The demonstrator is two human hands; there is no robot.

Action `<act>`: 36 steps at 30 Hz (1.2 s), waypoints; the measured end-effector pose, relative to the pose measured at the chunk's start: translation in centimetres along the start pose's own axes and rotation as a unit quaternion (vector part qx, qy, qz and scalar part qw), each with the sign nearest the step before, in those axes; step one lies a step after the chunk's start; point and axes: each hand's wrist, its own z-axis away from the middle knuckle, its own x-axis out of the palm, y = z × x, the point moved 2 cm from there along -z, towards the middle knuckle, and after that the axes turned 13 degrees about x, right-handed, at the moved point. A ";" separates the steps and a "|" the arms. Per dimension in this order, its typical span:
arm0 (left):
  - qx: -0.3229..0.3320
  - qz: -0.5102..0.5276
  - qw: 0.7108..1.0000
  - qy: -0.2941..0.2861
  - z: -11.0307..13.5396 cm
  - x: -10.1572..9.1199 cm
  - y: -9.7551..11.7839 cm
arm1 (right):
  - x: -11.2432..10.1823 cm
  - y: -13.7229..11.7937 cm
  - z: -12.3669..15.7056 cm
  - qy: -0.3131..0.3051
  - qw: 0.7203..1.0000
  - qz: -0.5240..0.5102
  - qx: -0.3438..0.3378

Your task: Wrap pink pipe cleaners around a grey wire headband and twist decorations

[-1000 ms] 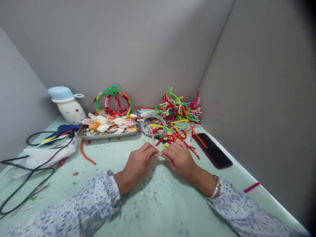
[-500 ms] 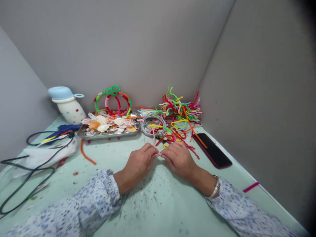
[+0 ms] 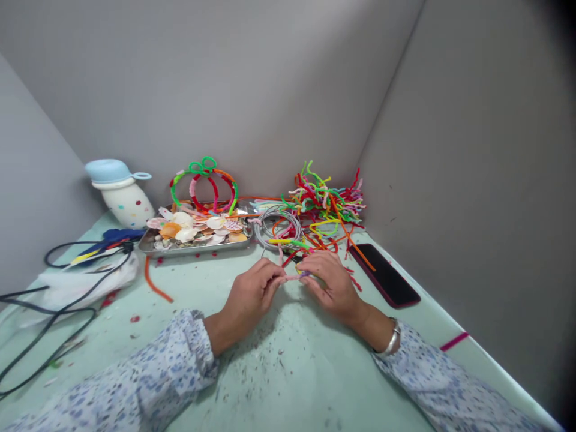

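Between my two hands stretches a short pink length of pipe cleaner [image 3: 292, 278], with a purple bit by the right fingertips. My left hand [image 3: 255, 293] pinches its left end, thumb against fingers. The fingers of my right hand [image 3: 330, 285] close on the other end. A multicoloured pipe cleaner strand [image 3: 288, 242], yellow, green and pink, rises in an arc just beyond the hands; whether it joins the held piece I cannot tell. Behind it lies a coil of grey wire [image 3: 263, 231].
A metal tray [image 3: 198, 251] of shells stands behind, with pipe cleaner rings [image 3: 216, 198] above it. A bottle [image 3: 128, 204] and black cable [image 3: 33, 354] are at left. A pipe cleaner bundle [image 3: 326, 195] lies at the back; a phone [image 3: 389, 279] lies right.
My hands have drawn slightly apart, so more of the pink piece shows between the fingertips. The multicoloured strand's arc sits lower behind my right hand.
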 end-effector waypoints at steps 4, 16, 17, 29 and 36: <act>-0.001 0.000 1.000 -0.014 -0.1 -0.1 -0.1 | 0.1 -0.1 0.0 -0.007 1.000 0.021 -0.007; -0.036 0.042 0.998 -0.007 -0.2 -0.1 -0.3 | -0.1 -0.6 -0.2 0.020 1.000 -0.022 0.006; -0.036 0.047 0.998 -0.008 -0.2 -0.1 -0.2 | -0.1 -0.7 -0.2 0.024 0.999 -0.024 0.005; 0.063 -0.064 0.995 -0.032 -0.3 -0.4 0.3 | 0.0 -1.3 -0.3 0.005 1.000 0.008 -0.007; 0.113 -0.161 0.979 -0.045 -0.1 0.1 0.2 | 0.3 -1.8 -0.1 -0.018 0.999 0.042 -0.015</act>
